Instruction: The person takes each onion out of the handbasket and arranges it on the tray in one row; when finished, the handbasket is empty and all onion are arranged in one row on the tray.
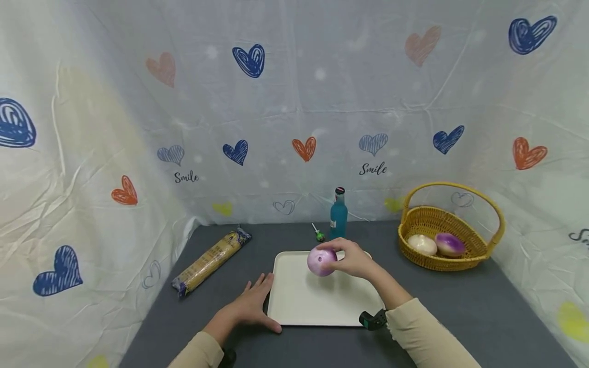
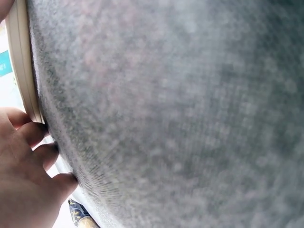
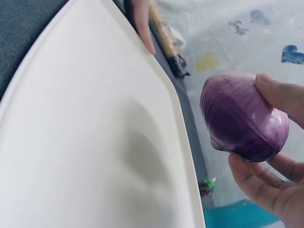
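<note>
My right hand (image 1: 352,259) holds a purple, onion-like vegetable (image 1: 321,261) above a cream rectangular tray (image 1: 317,306). In the right wrist view the thumb lies on one side of the glossy purple vegetable (image 3: 242,116) and the fingers on the other; its shadow falls on the tray. My left hand (image 1: 253,304) is at the tray's left edge, fingers spread, thumb by the near left corner. The left wrist view shows the left fingers (image 2: 45,154) beside the tray's rim (image 2: 23,61).
A long yellow packet (image 1: 211,261) lies left of the tray. Behind the tray stand a blue bottle (image 1: 338,217) and a green-headed lollipop (image 1: 319,236). At the right, a handled wicker basket (image 1: 428,263) holds a whitish vegetable (image 1: 422,245) and a purple-and-white one (image 1: 450,245).
</note>
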Demonstrator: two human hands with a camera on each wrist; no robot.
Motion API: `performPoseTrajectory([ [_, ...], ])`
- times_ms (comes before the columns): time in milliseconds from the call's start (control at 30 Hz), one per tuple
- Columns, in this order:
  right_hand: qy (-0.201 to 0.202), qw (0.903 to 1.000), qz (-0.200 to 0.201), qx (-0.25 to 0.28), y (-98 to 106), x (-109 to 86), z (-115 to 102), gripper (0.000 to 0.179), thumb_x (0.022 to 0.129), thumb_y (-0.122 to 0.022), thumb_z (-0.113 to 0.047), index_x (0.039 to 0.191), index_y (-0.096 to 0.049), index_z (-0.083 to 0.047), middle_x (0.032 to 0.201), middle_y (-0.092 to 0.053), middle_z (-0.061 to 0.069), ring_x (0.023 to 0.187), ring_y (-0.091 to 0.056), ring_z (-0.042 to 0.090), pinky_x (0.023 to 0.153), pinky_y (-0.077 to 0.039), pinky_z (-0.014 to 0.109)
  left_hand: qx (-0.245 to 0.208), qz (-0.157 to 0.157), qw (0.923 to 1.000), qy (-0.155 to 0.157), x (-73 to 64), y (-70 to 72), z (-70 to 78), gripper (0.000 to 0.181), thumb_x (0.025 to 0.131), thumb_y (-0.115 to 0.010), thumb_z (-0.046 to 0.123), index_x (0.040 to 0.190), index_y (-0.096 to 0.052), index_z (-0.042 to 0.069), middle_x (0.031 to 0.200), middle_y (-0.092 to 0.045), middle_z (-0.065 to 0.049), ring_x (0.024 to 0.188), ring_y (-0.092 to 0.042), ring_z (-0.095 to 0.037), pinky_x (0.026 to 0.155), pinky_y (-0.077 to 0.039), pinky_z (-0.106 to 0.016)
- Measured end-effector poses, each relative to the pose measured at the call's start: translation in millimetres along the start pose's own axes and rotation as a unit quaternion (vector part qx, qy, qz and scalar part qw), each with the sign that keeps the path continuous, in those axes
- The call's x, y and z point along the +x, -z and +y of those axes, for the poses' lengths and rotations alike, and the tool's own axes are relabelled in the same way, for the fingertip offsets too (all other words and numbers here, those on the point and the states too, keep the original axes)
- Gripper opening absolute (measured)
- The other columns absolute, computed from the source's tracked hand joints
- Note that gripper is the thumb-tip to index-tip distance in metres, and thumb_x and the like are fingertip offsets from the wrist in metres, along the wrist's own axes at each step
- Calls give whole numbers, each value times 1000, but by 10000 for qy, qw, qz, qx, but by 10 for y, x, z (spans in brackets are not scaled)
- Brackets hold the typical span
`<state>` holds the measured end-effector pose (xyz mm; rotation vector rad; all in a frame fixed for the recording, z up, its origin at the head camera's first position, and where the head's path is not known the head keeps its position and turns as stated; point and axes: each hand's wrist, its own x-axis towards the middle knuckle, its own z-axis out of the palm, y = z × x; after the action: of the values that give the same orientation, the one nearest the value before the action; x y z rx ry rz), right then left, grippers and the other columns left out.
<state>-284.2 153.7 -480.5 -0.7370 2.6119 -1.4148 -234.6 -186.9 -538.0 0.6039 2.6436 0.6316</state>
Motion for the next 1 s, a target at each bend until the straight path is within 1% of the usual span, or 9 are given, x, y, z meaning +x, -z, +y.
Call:
performPoseTrajectory([
  [233, -49, 9999, 8, 122, -201, 100, -73, 44, 82, -86, -29, 124, -73, -24, 122, -65, 6, 112, -60, 26, 95, -54, 54, 23, 13, 10000, 16, 6, 6, 2, 144, 61, -86, 70, 162, -10, 1, 168, -13, -19, 157, -7, -38, 120, -7, -67],
  [367, 26, 9999, 79, 67, -314, 156, -117, 44, 81, -86, -27, 123, -74, -22, 118, -65, 5, 109, -60, 24, 93, -55, 53, 8, 4, 10000, -16, 1, 8, -1, 143, 61, -86, 69, 162, -10, 1, 168, -13, -19, 156, -6, -38, 120, -7, -68],
  [533, 66, 9999, -17, 77, -442, 222, -164, 45, 81, -86, -26, 124, -73, -21, 119, -66, 5, 108, -60, 23, 94, -55, 53, 23, 49, 10000, -61, -7, 17, -5, 144, 61, -86, 69, 162, -9, 1, 168, -12, -19, 156, -6, -38, 120, -7, -68],
  [633, 33, 9999, -123, 29, -519, 257, -156, 45, 82, -85, -27, 125, -73, -21, 120, -66, 5, 108, -60, 22, 95, -55, 49, 45, 56, 10000, -61, -11, 20, -1, 143, 61, -86, 69, 162, -10, 1, 168, -12, -19, 156, -6, -38, 120, -7, -68],
  [767, -29, 9997, -228, -89, -616, 292, -136, 45, 83, -85, -25, 127, -72, -21, 120, -65, 5, 109, -58, 20, 96, -54, 47, 59, 52, 9999, -88, -16, 17, 17, 143, 60, -87, 68, 161, -12, 0, 168, -14, -20, 156, -7, -40, 120, -7, -68],
  [1000, 131, 9988, -354, -299, -779, 347, -81, 45, 83, -85, -24, 126, -72, -19, 122, -68, 2, 108, -58, 18, 94, -54, 43, 75, 59, 9999, -38, -7, -1, 22, 143, 60, -86, 69, 162, -11, 1, 168, -14, -20, 156, -7, -39, 120, -7, -67],
])
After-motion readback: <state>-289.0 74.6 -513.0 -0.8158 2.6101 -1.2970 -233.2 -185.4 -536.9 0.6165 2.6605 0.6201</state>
